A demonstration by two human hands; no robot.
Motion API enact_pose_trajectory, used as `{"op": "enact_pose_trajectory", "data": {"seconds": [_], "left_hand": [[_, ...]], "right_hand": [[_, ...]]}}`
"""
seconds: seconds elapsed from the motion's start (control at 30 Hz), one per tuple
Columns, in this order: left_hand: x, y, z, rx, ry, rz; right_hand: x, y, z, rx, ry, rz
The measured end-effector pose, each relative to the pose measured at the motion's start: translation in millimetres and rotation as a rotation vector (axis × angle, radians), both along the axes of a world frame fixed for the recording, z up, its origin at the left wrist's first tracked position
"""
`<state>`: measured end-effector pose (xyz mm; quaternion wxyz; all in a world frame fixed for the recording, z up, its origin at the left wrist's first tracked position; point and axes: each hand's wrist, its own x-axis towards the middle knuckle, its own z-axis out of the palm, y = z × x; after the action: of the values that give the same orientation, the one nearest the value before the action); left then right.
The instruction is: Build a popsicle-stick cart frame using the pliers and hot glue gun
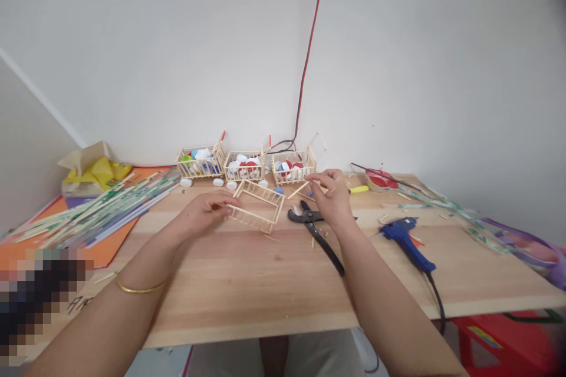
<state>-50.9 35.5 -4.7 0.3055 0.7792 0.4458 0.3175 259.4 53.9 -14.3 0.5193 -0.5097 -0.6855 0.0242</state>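
Note:
My left hand grips the left end of a small open frame made of thin wooden sticks, tilted just above the table. In my right hand, thumb and fingers pinch a short wooden stick, its free end pointing down and left toward the frame without touching it. Below the right hand lie black-handled cutting pliers with their jaws toward the frame. Behind the frame stand three little stick carts filled with bottle caps; white caps serve as wheels on the left ones.
A blue glue gun with a cord lies at right, near a red bowl and a yellow handle. Wrapped chopsticks pile on orange sheets at left beside a yellow bag. A red stool stands below the table's right edge.

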Motion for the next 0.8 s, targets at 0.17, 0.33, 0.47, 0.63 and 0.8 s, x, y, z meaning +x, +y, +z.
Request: {"op": "enact_pose_trajectory", "data": {"seconds": [0.17, 0.33, 0.47, 0.63, 0.8], "left_hand": [[-3, -3, 5.8, -0.002, 0.02, -0.037], [-2, -7, 11.1, -0.002, -0.018, -0.093], [5, -5, 2.9, -0.033, -0.057, -0.056], [16, -2, -11.4, -0.057, -0.191, 0.128], [18, -1, -11.7, 0.02, -0.084, 0.263]], "right_hand": [[1, 0, 1.4, 0.028, 0.007, -0.018], [1, 0, 3.4, 0.05, -0.088, 0.112], [-9, -6, 5.1, -0.007, -0.139, 0.351], [-21, -14, 3.4, -0.123, -0.155, 0.437], [-27, -14, -3.1, -0.097, -0.195, 0.508]]}}
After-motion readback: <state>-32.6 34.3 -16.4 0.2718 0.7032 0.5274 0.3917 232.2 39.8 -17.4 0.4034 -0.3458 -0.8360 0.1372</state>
